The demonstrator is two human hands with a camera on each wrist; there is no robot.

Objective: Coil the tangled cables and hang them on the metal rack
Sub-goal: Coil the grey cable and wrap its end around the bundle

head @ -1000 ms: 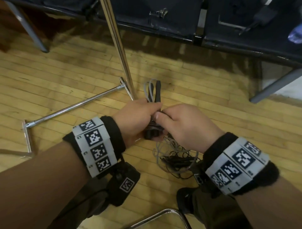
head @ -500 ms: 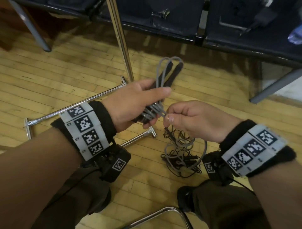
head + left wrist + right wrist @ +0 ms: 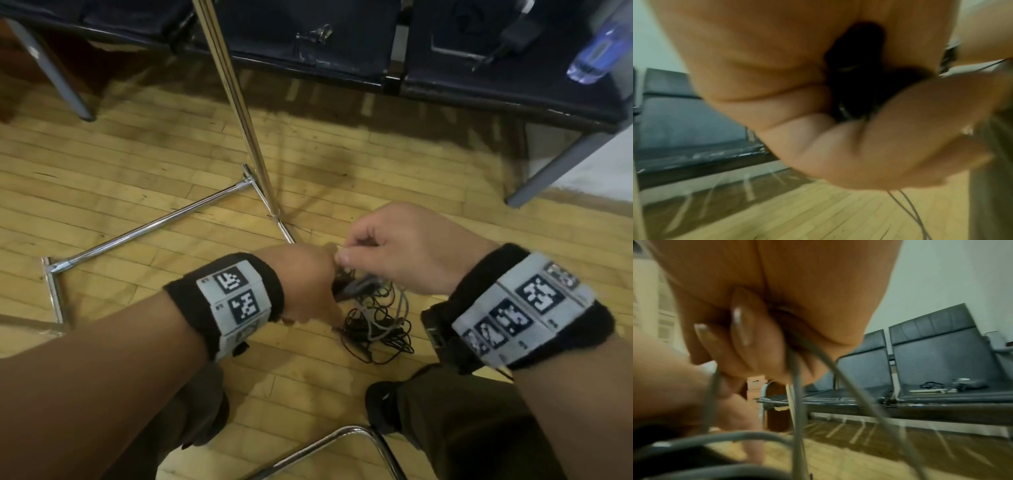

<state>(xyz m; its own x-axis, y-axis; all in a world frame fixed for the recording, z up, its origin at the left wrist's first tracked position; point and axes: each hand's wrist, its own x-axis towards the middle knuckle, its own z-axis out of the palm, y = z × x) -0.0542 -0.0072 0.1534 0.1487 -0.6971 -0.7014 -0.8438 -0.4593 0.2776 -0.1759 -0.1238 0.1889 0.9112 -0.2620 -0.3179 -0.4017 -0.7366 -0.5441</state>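
Note:
My left hand [image 3: 308,281] is curled round a bundle of folded grey and black cable [image 3: 356,286], mostly hidden inside the fist; the left wrist view shows the dark bundle [image 3: 857,78] in the palm. My right hand [image 3: 346,255] meets it and pinches a grey cable strand [image 3: 797,386] between thumb and fingers. Below both hands a tangle of thin black and grey cables [image 3: 376,329] lies on the wooden floor. The chrome metal rack [image 3: 239,102] stands just behind, its upright pole rising from a base bar [image 3: 147,229] on the floor.
A row of dark padded seats [image 3: 479,68] runs along the back, with small items and a blue bottle [image 3: 596,58] on them. A chrome chair leg [image 3: 342,442] curves near my knees at the bottom. Bare wooden floor lies to the left.
The left hand has turned over and dropped with the bundle, so the cable loops that stuck up are now hidden. The right hand has moved in close above the left fist.

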